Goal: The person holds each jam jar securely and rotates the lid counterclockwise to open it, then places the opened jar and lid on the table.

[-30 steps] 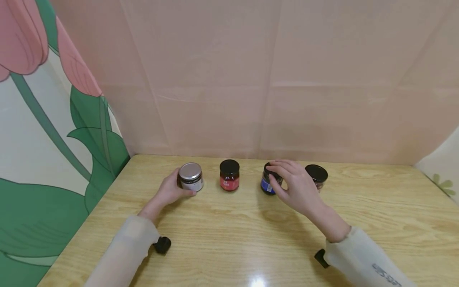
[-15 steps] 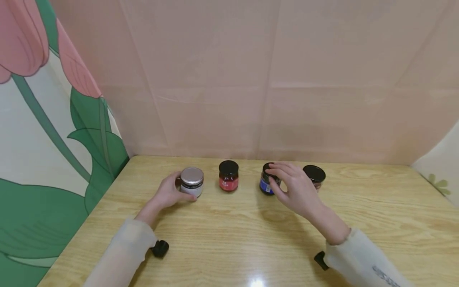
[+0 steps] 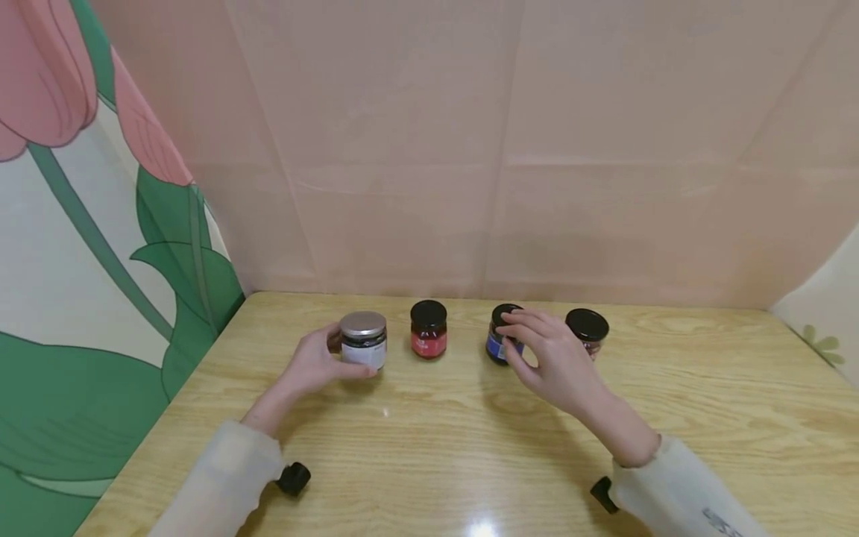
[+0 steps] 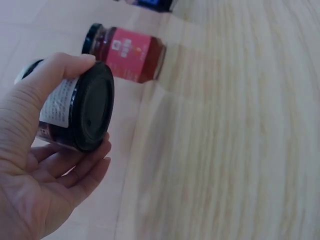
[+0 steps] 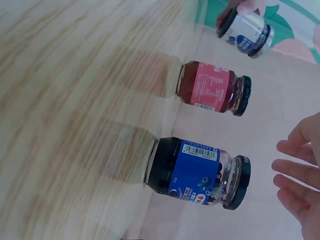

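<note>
My left hand (image 3: 312,365) grips a jar with a silver lid and white label (image 3: 365,352) round its side, thumb in front. In the left wrist view the jar's dark base (image 4: 97,107) shows, tilted and off the table. Beside it stands a red-labelled jar with a black lid (image 3: 429,335). A blue-labelled jar (image 5: 195,170) stands upright farther right. Near that jar's lid is my right hand (image 3: 557,365), fingers loosely bent; the right wrist view shows a gap between fingertips and lid. Partly behind this hand stands a wider black-lidded jar (image 3: 587,326).
All this is on a wood-grain table (image 3: 429,447) whose back edge meets a pink cloth backdrop (image 3: 403,149). A tulip-patterned cloth (image 3: 60,298) hangs on the left. Small black devices (image 3: 293,479) sit at both wrists.
The silver-lidded jar, held in my left hand, has come up and slightly towards me and to the right, showing more of its label. My right hand has barely moved.
</note>
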Tool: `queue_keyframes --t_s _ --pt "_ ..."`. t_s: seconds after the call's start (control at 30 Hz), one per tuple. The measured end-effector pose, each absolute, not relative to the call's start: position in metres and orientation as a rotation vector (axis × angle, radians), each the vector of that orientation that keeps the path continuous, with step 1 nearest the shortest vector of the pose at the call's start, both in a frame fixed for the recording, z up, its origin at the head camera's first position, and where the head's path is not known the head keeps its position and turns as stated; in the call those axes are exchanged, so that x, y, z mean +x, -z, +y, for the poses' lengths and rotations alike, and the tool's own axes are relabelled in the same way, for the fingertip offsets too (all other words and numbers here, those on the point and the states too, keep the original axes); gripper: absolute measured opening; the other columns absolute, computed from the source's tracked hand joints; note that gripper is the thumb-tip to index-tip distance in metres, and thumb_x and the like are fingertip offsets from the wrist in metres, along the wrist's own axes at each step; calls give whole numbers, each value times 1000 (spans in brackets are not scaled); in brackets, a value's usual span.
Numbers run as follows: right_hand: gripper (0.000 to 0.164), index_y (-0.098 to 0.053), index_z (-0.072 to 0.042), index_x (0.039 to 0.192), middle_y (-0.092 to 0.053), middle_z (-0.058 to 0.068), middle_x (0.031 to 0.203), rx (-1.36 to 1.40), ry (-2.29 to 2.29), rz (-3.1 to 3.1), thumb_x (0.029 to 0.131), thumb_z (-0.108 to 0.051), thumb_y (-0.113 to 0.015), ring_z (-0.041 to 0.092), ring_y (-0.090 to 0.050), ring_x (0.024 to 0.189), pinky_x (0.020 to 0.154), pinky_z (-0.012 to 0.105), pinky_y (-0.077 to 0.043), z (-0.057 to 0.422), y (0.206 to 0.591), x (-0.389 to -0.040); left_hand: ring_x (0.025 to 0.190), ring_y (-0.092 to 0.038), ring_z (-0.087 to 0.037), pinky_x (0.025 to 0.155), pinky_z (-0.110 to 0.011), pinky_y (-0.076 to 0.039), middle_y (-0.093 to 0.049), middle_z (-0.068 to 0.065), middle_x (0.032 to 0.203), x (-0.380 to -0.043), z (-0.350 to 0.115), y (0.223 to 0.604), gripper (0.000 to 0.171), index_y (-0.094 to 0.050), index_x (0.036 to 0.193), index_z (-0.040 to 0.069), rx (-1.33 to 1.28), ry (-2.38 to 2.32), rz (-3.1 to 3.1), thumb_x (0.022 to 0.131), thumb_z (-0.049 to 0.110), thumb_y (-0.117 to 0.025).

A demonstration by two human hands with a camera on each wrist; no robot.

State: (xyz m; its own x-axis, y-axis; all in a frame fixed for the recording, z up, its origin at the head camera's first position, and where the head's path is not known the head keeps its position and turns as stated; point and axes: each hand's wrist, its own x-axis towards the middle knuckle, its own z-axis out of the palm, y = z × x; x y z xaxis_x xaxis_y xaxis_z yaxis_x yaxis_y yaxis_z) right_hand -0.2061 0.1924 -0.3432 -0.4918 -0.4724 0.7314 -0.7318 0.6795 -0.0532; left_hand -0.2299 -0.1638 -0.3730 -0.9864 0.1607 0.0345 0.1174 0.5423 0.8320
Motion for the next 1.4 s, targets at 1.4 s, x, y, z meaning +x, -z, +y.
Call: queue_keyframes --t_s 1.4 --pt "35 -65 -2 117 -67 12 116 832 -693 -2345 85 -14 -71 29 -62 109 88 46 -52 175 341 -188 104 -63 -22 94 -39 -51 -67 -11 111 -201 -107 362 63 -58 121 0 643 -1619 2335 69 20 -85"
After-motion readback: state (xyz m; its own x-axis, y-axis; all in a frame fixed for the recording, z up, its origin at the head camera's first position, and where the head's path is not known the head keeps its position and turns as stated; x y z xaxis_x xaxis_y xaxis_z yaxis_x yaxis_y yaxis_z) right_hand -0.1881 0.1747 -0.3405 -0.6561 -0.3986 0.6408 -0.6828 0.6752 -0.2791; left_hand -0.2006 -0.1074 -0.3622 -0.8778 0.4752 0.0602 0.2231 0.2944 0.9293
